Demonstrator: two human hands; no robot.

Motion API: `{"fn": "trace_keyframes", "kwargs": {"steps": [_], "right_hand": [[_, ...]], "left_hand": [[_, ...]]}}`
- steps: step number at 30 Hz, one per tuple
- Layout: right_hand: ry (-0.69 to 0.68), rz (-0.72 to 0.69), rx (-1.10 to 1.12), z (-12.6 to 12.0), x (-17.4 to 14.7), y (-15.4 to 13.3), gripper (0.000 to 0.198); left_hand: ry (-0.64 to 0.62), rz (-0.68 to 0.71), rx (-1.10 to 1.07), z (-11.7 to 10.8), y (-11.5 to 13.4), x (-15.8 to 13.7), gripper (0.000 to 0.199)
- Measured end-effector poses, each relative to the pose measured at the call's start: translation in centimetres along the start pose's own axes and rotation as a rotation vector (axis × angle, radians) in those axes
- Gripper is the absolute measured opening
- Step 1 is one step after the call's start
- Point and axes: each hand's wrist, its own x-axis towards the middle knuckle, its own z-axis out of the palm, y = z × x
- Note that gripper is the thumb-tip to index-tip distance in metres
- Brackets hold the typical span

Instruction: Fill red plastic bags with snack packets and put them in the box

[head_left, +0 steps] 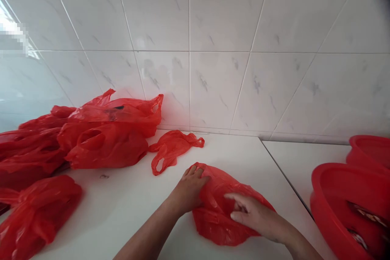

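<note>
A crumpled red plastic bag point(225, 231) lies on the white tabletop in front of me. At its left end is my left hand point(191, 190), fingers curled over the edge and thumb against the film, gripping it. My right hand point(251, 213) is over the right part of the same bag, palm inward, with fingers stretched and apart. Its fingertips are slightly blurred, and I cannot tell how firmly they touch the film. What the bag contains, if anything, is hidden.
A smaller flat red bag point(173, 146) lies beyond my left hand. Piled red bags point(112, 142) fill the left side, with another bulky bag point(42, 211) nearer me. Red basins point(323, 195) stand at right; the nearer holds small packets. A tiled wall point(219, 89) closes off the back.
</note>
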Motion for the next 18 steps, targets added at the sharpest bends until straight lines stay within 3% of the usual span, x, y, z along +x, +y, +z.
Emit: {"fn": "trace_keyframes", "kwargs": {"steps": [3,6,8,11,14,16,18], "right_hand": [[0.155,-0.062,0.381,-0.7,1.6,0.8,0.049],[0.333,-0.006,0.799,-1.3,3.4,2.0,0.049],[0.424,0.004,0.889,-1.7,3.6,2.3,0.045],[0.495,-0.052,0.818,-2.0,1.3,1.0,0.038],[0.490,-0.167,0.544,-2.7,-3.1,-1.7,0.029],[0.577,-0.170,0.319,-4.0,-6.4,-2.8,0.027],[0.757,-0.048,0.178,-6.2,-9.2,-2.6,0.028]], "left_hand": [[0.009,0.042,0.008,0.3,-0.4,0.0,0.067],[0.058,0.044,-0.021,0.3,-1.0,0.1,0.068],[0.134,0.049,-0.049,0.4,-1.5,0.2,0.062],[0.333,0.110,-0.057,0.9,-1.9,-0.3,0.037],[0.569,0.206,-0.003,1.7,-2.1,-1.8,0.023],[0.591,0.280,0.054,2.4,-2.3,-3.0,0.035],[0.507,0.340,0.112,3.2,-2.7,-3.9,0.057]]}}
